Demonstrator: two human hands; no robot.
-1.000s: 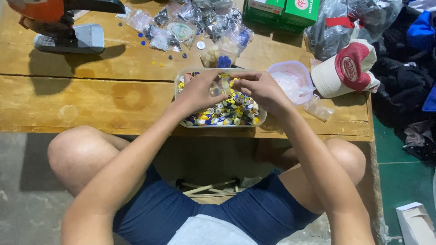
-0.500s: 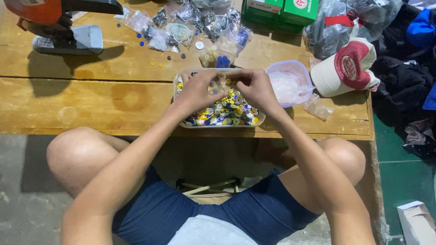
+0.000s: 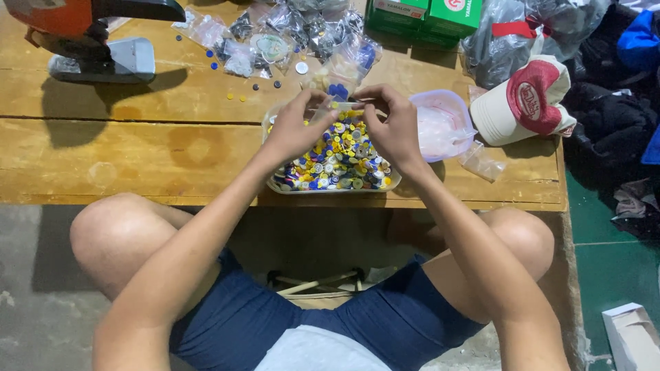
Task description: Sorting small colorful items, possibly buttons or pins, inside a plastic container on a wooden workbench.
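Head view shows both hands, left hand point(image 3: 294, 127) and right hand point(image 3: 393, 127), pinching a small clear bag point(image 3: 338, 93) holding blue buttons above the tray of mixed buttons point(image 3: 333, 154) on the bench point(image 3: 137, 148). Bagging sorted buttons seems underway; next likely calls for steadying the bag's mouth.

Wood table point(image 3: 137, 151) matt, worn; plastic tray point(image 3: 330, 189) clear; buttons point(image 3: 337, 158) glossy plastic.

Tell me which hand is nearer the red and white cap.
Right. The right hand is over the button tray, closer to the red and white cap; the left hand is farther left.
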